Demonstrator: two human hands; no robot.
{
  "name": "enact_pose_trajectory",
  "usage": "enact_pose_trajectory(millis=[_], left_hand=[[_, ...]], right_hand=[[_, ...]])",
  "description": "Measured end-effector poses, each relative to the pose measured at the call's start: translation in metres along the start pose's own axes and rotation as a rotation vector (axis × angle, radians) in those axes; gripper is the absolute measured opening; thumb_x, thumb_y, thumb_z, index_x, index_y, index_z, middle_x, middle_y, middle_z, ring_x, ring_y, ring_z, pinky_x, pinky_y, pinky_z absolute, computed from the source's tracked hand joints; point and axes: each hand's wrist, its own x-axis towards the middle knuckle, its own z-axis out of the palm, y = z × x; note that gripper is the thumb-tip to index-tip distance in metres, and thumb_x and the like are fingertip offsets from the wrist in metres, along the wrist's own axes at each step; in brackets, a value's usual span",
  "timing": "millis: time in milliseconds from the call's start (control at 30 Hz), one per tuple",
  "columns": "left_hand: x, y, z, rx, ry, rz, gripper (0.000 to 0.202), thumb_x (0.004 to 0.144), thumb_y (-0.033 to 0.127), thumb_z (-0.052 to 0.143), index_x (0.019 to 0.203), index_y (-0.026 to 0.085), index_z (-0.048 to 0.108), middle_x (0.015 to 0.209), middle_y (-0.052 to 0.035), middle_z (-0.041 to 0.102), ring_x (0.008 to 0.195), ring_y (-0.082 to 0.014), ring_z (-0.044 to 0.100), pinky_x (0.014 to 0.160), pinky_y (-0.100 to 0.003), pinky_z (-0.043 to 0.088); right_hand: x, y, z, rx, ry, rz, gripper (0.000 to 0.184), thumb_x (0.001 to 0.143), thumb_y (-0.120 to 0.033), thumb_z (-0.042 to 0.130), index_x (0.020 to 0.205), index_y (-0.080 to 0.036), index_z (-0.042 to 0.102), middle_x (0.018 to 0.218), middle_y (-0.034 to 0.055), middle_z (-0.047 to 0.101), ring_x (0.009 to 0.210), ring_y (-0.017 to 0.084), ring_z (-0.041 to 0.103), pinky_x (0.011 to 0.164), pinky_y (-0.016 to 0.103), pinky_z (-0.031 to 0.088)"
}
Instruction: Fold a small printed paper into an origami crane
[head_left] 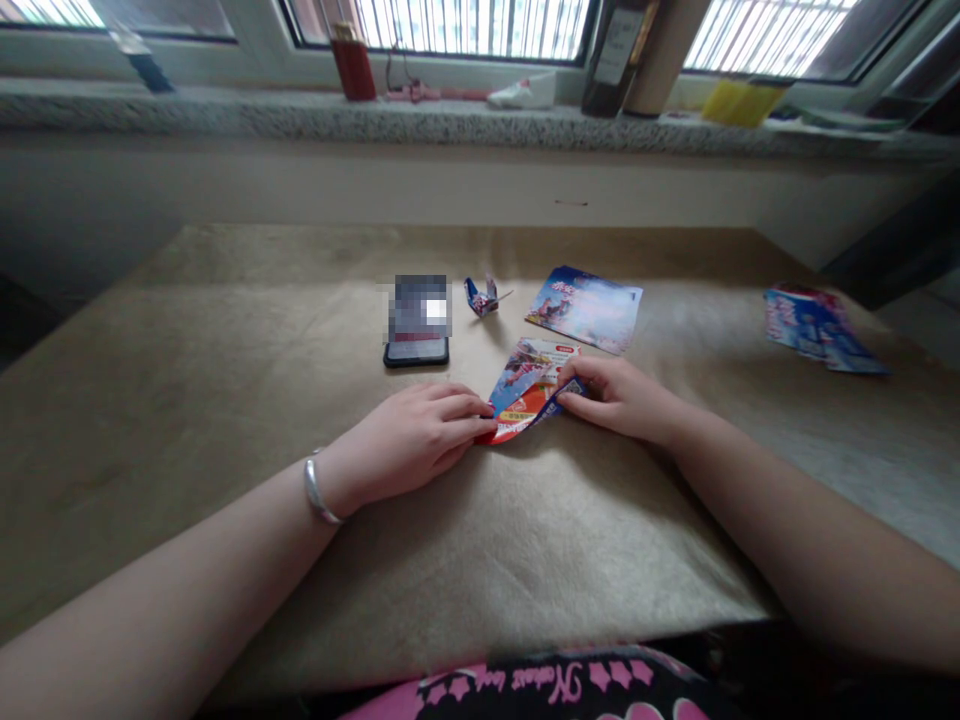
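A colourful printed sheet of paper (525, 385), partly folded over, lies on the table between my hands. My left hand (431, 430) rests at its lower left corner, fingers together and pressing that corner to the table. At the right side, my right hand (611, 393) pinches the blue edge of the paper between thumb and fingers, and that edge curls up a little. Just beyond stands a small folded paper crane (484, 297). Square printed sheets (589, 305) lie behind the paper, to the right of the crane.
A phone (417, 350), its screen blurred out, lies left of the crane. More printed papers (821, 330) are fanned out at the table's right. Along the back, a stone windowsill (450, 122) holds a red container (352, 65), a dark box (615, 55) and a yellow item (742, 100).
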Motion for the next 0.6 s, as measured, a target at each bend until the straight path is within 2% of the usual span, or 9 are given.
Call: enact_pose_trajectory(millis=[233, 367, 433, 533, 600], left_hand=[[0.001, 0.001, -0.002, -0.037, 0.009, 0.064, 0.034, 0.092, 0.015, 0.044, 0.121, 0.023, 0.059, 0.115, -0.006, 0.064, 0.11, -0.0187, 0.056, 0.092, -0.034, 0.051], [0.002, 0.003, -0.004, 0.001, 0.045, 0.025, 0.029, 0.091, 0.017, 0.045, 0.114, 0.022, 0.062, 0.109, -0.0045, 0.068, 0.099, -0.0176, 0.061, 0.098, -0.04, 0.047], [0.002, 0.004, -0.005, 0.008, 0.052, 0.016, 0.03, 0.09, 0.019, 0.046, 0.117, 0.02, 0.06, 0.106, -0.0053, 0.068, 0.095, -0.0176, 0.062, 0.098, -0.041, 0.046], [0.002, 0.005, -0.006, 0.004, 0.04, 0.04, 0.034, 0.091, 0.021, 0.045, 0.123, 0.019, 0.057, 0.112, -0.0079, 0.066, 0.101, -0.0186, 0.061, 0.092, -0.036, 0.052], [0.002, 0.006, -0.005, 0.003, 0.035, 0.061, 0.032, 0.092, 0.02, 0.044, 0.12, 0.019, 0.059, 0.113, -0.0076, 0.066, 0.109, -0.0196, 0.058, 0.091, -0.034, 0.053]], right_hand=[[0.004, -0.002, 0.008, -0.085, 0.11, 0.039, 0.017, 0.084, -0.028, 0.053, 0.09, -0.017, 0.064, 0.088, 0.0054, 0.069, 0.077, 0.017, 0.06, 0.07, 0.029, 0.046], [0.006, -0.003, 0.01, -0.146, 0.092, 0.021, 0.018, 0.084, -0.027, 0.054, 0.094, -0.018, 0.066, 0.092, 0.0059, 0.069, 0.083, 0.018, 0.06, 0.075, 0.029, 0.045], [0.008, -0.002, 0.01, -0.191, 0.087, 0.034, 0.018, 0.084, -0.028, 0.054, 0.093, -0.018, 0.067, 0.092, 0.0061, 0.069, 0.083, 0.019, 0.06, 0.074, 0.03, 0.045], [0.009, -0.001, 0.012, -0.264, 0.097, 0.091, 0.019, 0.084, -0.031, 0.054, 0.091, -0.018, 0.067, 0.089, 0.0064, 0.069, 0.081, 0.02, 0.061, 0.07, 0.029, 0.044], [0.009, -0.001, 0.013, -0.32, 0.112, 0.103, 0.019, 0.084, -0.032, 0.055, 0.091, -0.019, 0.067, 0.089, 0.0066, 0.069, 0.08, 0.02, 0.061, 0.07, 0.028, 0.044]])
